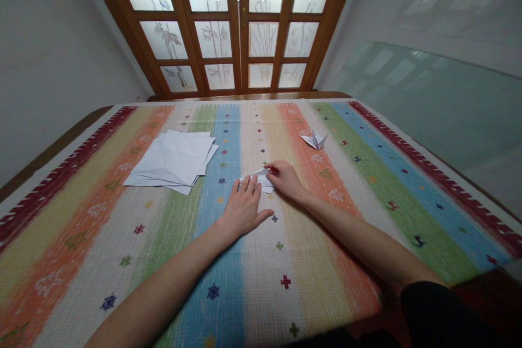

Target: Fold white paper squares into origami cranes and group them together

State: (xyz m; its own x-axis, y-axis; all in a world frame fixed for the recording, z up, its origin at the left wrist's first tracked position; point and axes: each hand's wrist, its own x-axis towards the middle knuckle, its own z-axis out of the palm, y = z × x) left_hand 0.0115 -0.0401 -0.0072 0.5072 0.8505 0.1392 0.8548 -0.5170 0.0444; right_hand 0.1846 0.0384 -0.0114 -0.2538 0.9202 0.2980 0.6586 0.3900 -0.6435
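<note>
White folded paper [265,181] on the cloth-covered counter [261,293] could slip or crease askew, were the left hand [242,211], open and flat with fingertips upon it, to press unevenly; the right hand [285,179] seems to pinch its two-o'clock edge. It looks small and layered, partly hidden; stacked sheets [171,155] lie towards nine o'clock, a pointed paper fold [315,141] at two.

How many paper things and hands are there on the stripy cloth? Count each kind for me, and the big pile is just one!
Pile of white sheets: 1
Folded paper shape: 1
Paper at the fingers: 1
Hands, left hand and right hand: 2
Total: 5
</note>
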